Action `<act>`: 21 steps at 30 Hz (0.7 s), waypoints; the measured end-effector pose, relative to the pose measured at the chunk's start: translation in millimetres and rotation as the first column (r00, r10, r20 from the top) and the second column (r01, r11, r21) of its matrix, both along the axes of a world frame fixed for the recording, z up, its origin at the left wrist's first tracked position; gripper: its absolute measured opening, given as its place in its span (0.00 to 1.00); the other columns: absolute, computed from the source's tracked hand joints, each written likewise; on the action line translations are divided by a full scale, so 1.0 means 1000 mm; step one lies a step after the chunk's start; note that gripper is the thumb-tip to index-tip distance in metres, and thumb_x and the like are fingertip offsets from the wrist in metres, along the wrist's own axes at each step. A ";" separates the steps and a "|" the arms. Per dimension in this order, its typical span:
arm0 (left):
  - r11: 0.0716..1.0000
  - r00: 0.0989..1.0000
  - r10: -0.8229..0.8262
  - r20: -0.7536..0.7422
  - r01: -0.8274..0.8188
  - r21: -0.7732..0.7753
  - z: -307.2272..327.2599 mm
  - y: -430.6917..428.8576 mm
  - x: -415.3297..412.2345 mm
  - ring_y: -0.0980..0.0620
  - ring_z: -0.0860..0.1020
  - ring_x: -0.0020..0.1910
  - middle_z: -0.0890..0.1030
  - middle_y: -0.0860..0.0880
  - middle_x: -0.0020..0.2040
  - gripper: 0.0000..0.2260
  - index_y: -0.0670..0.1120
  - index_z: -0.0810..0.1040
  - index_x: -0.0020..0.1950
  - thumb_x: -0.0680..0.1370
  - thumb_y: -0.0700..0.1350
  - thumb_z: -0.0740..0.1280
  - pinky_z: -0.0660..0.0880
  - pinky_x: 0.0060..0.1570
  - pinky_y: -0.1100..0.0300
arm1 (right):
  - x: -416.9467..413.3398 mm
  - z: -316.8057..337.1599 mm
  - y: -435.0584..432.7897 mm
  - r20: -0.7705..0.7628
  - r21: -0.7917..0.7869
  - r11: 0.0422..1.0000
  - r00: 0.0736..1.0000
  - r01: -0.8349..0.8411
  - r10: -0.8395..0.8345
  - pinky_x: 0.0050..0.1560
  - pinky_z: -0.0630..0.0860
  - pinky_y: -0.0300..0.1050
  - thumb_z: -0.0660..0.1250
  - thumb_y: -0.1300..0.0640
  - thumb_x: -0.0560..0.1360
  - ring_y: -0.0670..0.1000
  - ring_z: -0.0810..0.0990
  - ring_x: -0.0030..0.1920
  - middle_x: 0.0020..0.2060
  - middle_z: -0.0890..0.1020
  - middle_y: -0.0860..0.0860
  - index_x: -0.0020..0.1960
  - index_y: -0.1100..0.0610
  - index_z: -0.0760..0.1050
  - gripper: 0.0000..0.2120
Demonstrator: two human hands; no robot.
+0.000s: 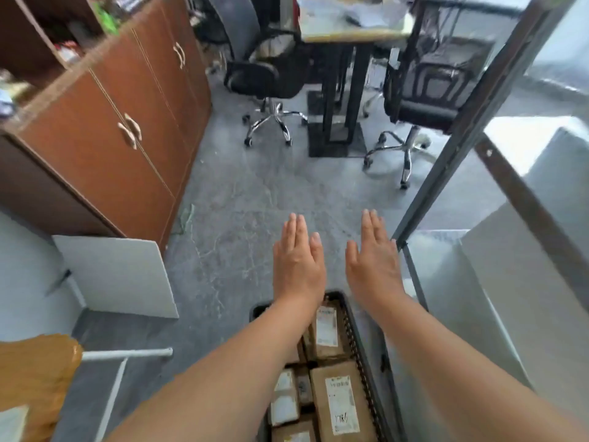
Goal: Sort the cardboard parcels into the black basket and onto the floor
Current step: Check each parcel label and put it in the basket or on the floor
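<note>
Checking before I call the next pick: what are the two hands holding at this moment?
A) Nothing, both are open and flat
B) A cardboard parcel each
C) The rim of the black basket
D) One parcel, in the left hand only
A: the left hand and right hand are stretched out with straight fingers and hold nothing, while the cardboard parcels lie in the black basket beneath the forearms.

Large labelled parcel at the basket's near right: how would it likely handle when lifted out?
The large parcel looks like a flat-sided cardboard box, so it is probably stiff and unlikely to roll. Its matte cardboard should grip well. It lies close against the wall of the black basket and the neighbouring parcels, so it may snag. Weight cannot be judged.
</note>
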State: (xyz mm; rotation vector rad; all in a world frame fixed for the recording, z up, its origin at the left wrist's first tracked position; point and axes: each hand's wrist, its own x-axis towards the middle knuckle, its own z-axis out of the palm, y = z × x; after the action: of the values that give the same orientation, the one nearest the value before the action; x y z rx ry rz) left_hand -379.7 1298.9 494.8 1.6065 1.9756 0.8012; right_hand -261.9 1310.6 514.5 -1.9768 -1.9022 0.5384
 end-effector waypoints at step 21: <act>0.583 0.976 0.025 -0.215 0.161 0.796 0.544 0.022 0.037 0.56 0.44 0.79 0.47 0.51 0.81 0.25 0.47 0.47 0.81 0.85 0.51 0.46 0.43 0.78 0.50 | 0.059 0.551 -0.015 0.152 0.812 0.583 0.977 -0.036 -0.151 0.78 0.37 0.50 0.52 0.52 0.83 0.47 0.42 0.79 0.80 0.45 0.48 0.81 0.55 0.44 0.30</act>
State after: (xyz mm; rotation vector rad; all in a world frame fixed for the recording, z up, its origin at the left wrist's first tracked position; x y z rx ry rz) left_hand -342.5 1321.0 1038.9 2.3224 1.7211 1.7624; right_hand -202.5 1295.4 1065.0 -1.4585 -1.6995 -0.5414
